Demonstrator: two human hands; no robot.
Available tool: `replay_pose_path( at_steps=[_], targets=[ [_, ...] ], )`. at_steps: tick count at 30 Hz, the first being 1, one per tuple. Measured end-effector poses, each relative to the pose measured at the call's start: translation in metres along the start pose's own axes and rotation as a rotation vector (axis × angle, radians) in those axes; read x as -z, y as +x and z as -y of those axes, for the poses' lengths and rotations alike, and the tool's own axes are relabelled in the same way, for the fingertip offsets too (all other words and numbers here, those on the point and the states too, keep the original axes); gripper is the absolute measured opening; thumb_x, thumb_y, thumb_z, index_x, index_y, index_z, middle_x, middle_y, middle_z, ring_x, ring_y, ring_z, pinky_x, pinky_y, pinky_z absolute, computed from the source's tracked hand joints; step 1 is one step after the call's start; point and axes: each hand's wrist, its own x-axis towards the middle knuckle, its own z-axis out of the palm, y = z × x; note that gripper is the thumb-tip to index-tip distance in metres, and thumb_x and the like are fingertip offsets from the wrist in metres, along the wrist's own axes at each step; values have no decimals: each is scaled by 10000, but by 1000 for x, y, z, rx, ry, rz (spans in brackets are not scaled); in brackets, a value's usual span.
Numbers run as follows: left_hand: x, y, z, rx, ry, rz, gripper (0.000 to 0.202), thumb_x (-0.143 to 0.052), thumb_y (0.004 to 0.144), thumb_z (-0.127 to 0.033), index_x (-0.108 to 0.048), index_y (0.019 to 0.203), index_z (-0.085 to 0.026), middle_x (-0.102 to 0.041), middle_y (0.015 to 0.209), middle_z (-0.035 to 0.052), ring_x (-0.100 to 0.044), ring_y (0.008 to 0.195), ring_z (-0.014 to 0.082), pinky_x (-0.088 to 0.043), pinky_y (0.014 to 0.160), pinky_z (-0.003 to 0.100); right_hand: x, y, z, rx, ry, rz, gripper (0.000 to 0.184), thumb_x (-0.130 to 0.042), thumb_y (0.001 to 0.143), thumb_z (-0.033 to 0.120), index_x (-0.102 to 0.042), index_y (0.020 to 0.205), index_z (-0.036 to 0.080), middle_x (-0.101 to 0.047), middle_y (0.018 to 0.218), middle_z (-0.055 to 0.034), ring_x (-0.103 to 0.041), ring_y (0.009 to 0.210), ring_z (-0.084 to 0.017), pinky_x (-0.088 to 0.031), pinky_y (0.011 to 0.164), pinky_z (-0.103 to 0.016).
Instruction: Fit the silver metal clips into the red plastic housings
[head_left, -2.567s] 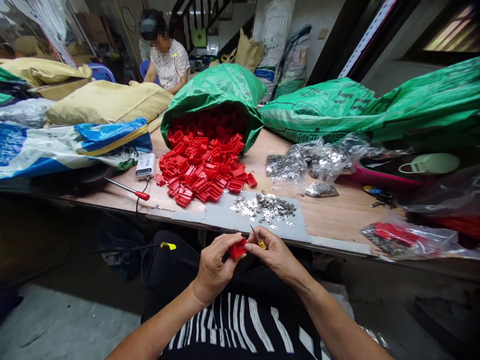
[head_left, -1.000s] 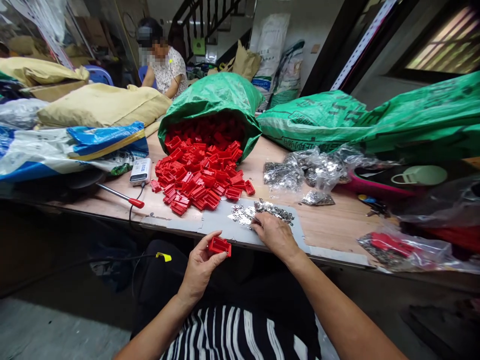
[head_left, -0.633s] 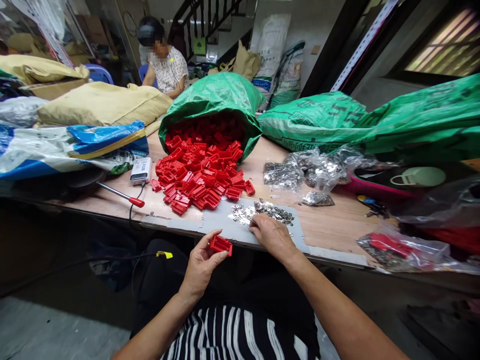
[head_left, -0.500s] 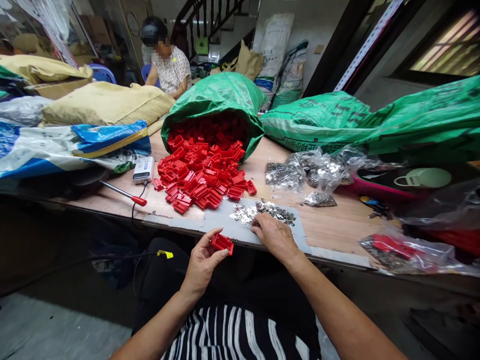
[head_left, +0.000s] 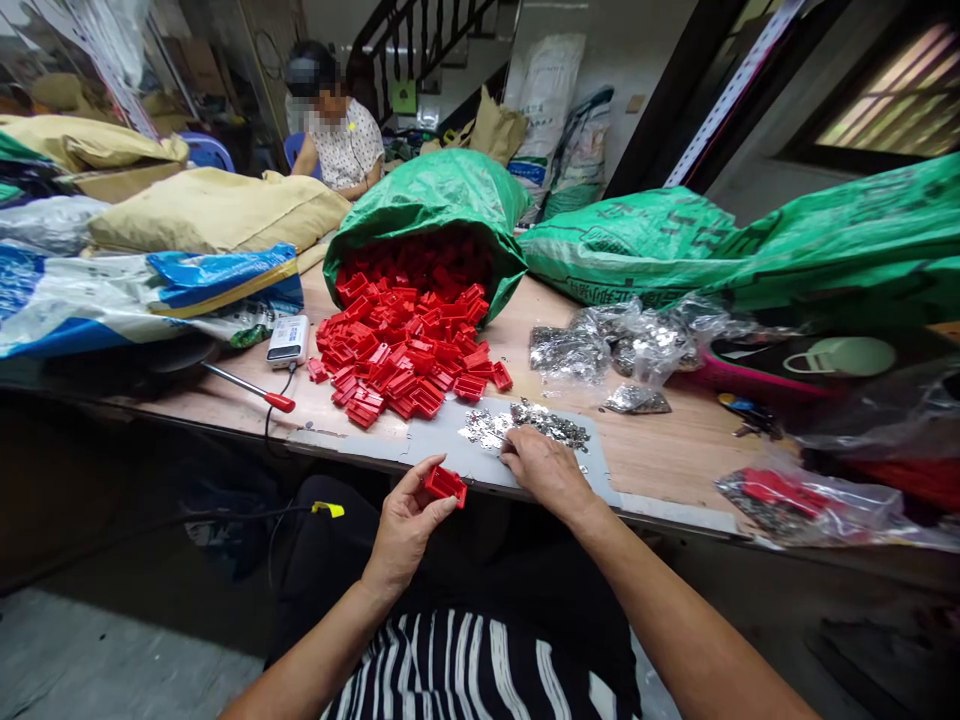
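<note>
My left hand is closed on a small red plastic part, held just below the table's front edge. My right hand rests on the grey patch of the table, with its fingers curled down into a loose pile of small shiny metal pieces. What those fingers pinch is hidden. Behind the patch, a heap of the same red parts spills from an open green sack.
The wooden table also carries clear bags of metal pieces, a red-handled screwdriver, a white device, green sacks and a plastic bag with red parts. Another person sits at the far left.
2.6 s ago both hands met over my lap on the red part, the right holding a yellow-handled tool. The right hand has since reached to the metal pile and stayed there.
</note>
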Motion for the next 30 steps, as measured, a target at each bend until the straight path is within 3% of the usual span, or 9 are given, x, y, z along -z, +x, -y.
replay_pose_path(
  at_steps=[2, 5, 9, 12, 17, 22, 30],
  targets=[
    [0, 0, 0, -17, 42, -1, 542, -752, 717, -244, -592, 1234, -224, -710, 1020, 38, -657, 909, 157, -506, 882, 277, 1, -3, 2, 41, 105, -54, 46, -535, 858, 197, -580, 857, 198, -632, 887, -39, -590, 768, -172, -363, 646, -267],
    [0, 0, 0, -57, 105, -4, 526, -743, 726, -250, -592, 1229, -218, -696, 1072, 54, -656, 946, 178, -510, 897, 302, 2, -11, 8, 115, 437, -58, 52, -519, 867, 227, -520, 823, 201, -612, 792, -10, -552, 709, -150, -373, 647, -258],
    [-2, 0, 1, -102, 145, 4, 469, -737, 733, -249, -616, 1185, -216, -682, 1122, 62, -651, 1005, 201, -510, 920, 317, -3, -22, 16, 148, 929, 77, 149, -591, 825, 314, -488, 835, 207, -576, 796, 19, -515, 705, -128, -386, 645, -241],
    [-4, -1, -1, -98, 156, 49, 453, -719, 755, -253, -619, 1196, -227, -687, 1129, 56, -653, 1020, 201, -511, 930, 315, -12, -26, 20, 107, 1146, 213, 249, -652, 784, 363, -483, 878, 205, -542, 745, 36, -483, 667, -115, -363, 601, -229],
    [-7, -5, -8, -90, 162, 120, 426, -695, 779, -261, -629, 1199, -224, -692, 1131, 61, -659, 1029, 212, -505, 949, 330, -18, -29, 24, 43, 1308, 355, 360, -715, 729, 432, -469, 859, 204, -517, 645, 59, -406, 558, -86, -274, 508, -211],
    [-8, -4, -8, -54, 120, 164, 421, -683, 796, -251, -624, 1212, -247, -682, 1164, 48, -631, 1084, 210, -467, 984, 317, -17, -32, 26, -20, 1349, 387, 404, -748, 696, 443, -467, 864, 206, -523, 605, 70, -351, 486, -62, -219, 456, -199],
    [-10, -1, -6, 115, -233, 109, 492, -725, 752, -221, -600, 1228, -219, -710, 1031, 52, -638, 985, 174, -463, 916, 288, -8, -38, 25, -51, 1407, 378, 412, -625, 788, 554, -451, 934, 211, -600, 656, 34, -383, 445, -54, -230, 434, -191]
  ],
)
